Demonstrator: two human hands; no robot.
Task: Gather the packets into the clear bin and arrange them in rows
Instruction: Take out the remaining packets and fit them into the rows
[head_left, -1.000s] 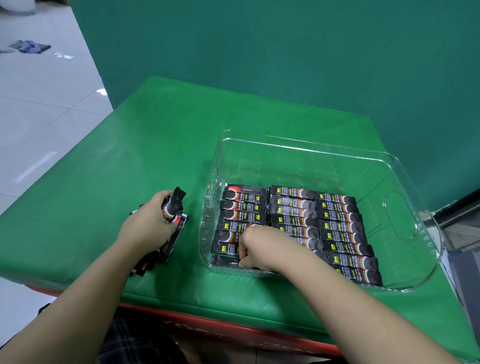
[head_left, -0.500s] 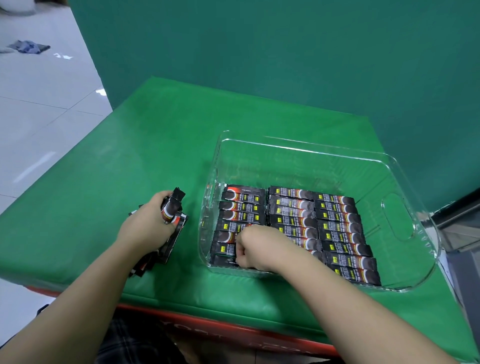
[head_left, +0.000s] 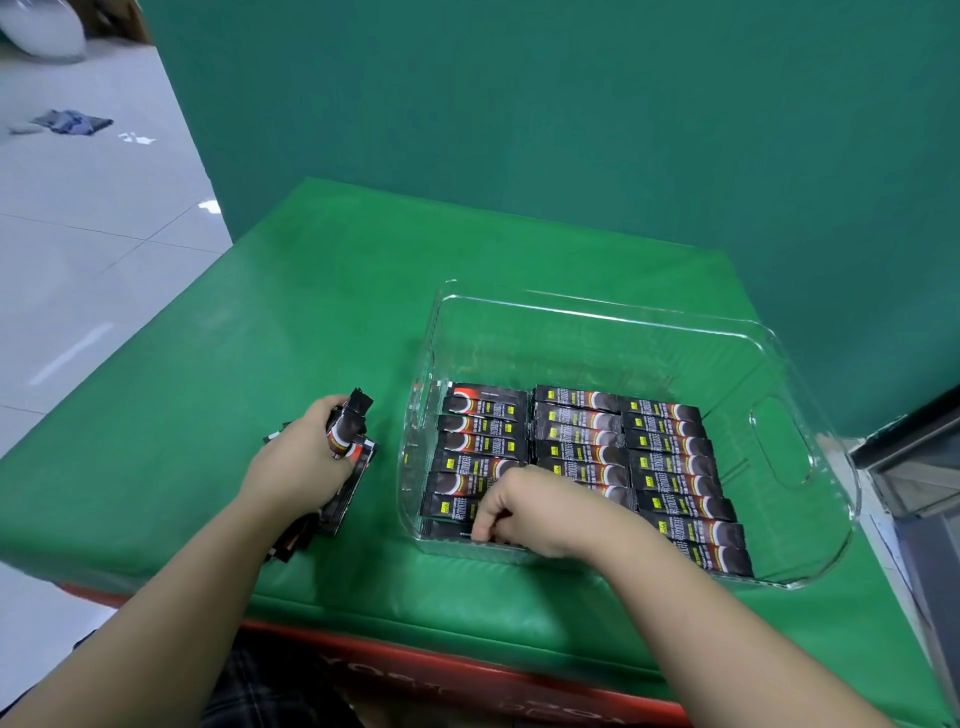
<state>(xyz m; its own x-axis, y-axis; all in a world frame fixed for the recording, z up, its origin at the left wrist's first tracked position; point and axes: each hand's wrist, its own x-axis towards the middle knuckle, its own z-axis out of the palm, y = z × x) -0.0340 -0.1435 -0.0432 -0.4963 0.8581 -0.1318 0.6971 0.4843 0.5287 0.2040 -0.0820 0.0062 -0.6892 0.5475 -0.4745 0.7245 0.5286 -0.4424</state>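
- Right hand (head_left: 524, 512), fingers curled, has crept toward 9 o'clock, pinching a dark rectangular foil packet (head_left: 451, 529) in the clear plastic bin (head_left: 810, 519): row nearly complete.
- Left hand (head_left: 301, 462) still grips spare packets (head_left: 349, 434) on the green bench (head_left: 218, 395).

A: Left hand (head_left: 301, 460)?
B: Forearm reaching in from the near-left corner of the bench, fingers curled in a grip.
A: Right hand (head_left: 535, 512)?
B: Forearm extended from the near edge, knuckles up, fingertips (head_left: 480, 535) pinching downward.
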